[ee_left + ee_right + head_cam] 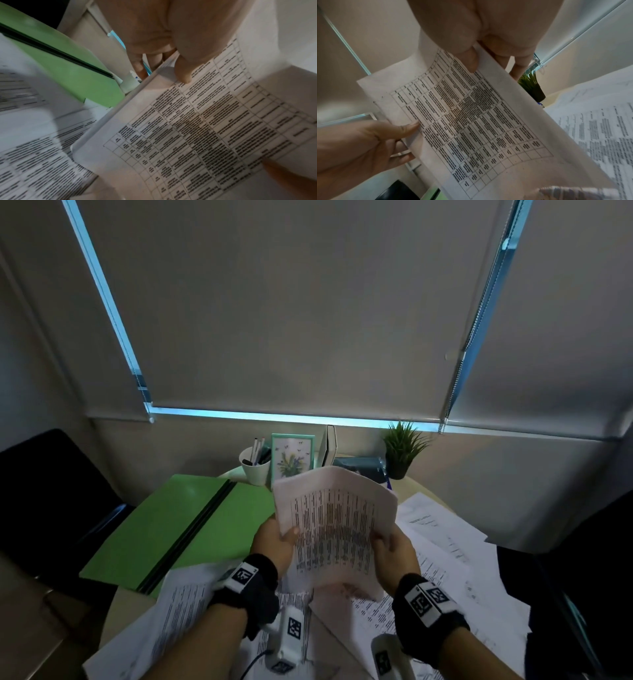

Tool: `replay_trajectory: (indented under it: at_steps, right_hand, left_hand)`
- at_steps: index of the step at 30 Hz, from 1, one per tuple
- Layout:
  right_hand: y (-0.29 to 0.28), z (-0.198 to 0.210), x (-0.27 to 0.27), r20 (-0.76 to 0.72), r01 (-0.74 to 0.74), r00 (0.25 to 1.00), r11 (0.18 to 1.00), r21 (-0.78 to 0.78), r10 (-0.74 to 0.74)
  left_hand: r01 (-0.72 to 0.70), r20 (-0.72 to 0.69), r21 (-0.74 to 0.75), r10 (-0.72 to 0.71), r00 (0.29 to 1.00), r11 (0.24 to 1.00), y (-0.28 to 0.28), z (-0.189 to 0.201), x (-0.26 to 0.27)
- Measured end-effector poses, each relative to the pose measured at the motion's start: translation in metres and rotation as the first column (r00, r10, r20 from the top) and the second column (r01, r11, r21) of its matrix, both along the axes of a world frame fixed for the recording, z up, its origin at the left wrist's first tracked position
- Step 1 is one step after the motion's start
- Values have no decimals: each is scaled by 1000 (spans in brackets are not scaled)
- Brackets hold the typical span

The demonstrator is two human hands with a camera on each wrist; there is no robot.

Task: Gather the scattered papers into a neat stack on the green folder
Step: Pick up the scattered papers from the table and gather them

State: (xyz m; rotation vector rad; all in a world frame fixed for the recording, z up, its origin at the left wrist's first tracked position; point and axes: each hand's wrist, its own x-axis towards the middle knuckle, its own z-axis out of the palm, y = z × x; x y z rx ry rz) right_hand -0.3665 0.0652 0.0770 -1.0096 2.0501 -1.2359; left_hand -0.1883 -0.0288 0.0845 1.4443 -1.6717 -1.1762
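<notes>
A bundle of printed papers (pixel 334 529) with a table on the top sheet is held upright above the table, between both hands. My left hand (pixel 279 539) pinches its left edge, thumb on the front and fingers behind. At the opposite edge my right hand (pixel 388 546) pinches it the same way. The bundle (pixel 197 128) bows slightly; in the right wrist view the papers (pixel 471 115) show both thumbs on the printed side. The green folder (pixel 178 529) lies open at the left of the table. More loose printed sheets (pixel 455 570) lie scattered under and to the right of my hands.
At the back of the table stand a white pen cup (pixel 256 465), a framed plant picture (pixel 293 458), a standing notebook (pixel 329 445) and a small potted plant (pixel 404 448). A dark chair (pixel 44 494) is at the left. Sheets (pixel 178 611) overlap the folder's near corner.
</notes>
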Motion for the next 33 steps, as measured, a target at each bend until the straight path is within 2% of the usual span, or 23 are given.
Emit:
replay_trajectory:
  at_steps: [4, 9, 13, 19, 27, 33]
  right_hand:
    - [-5, 11, -8, 3, 11, 1000, 998, -62, -11]
    - [-7, 1, -4, 27, 15, 1000, 1000, -26, -14]
    - [-17, -2, 10, 14, -12, 1000, 1000, 5, 12]
    - [-38, 28, 29, 4, -69, 998, 991, -116, 70]
    - [-34, 5, 61, 13, -84, 996, 996, 23, 84]
    - [-49, 33, 80, -30, -137, 990, 990, -11, 137]
  left_hand:
    - [-31, -36, -74, 29, 999, 997, -5, 12, -5]
    - [-60, 24, -21, 61, 998, 998, -2, 2, -2]
    - [-126, 0, -4, 126, 992, 992, 1, -5, 5]
    - [-235, -92, -75, 228, 969, 969, -9, 13, 18]
    - [-269, 14, -8, 269, 963, 963, 3, -9, 57]
    - [-271, -34, -61, 269, 962, 961, -14, 13, 73]
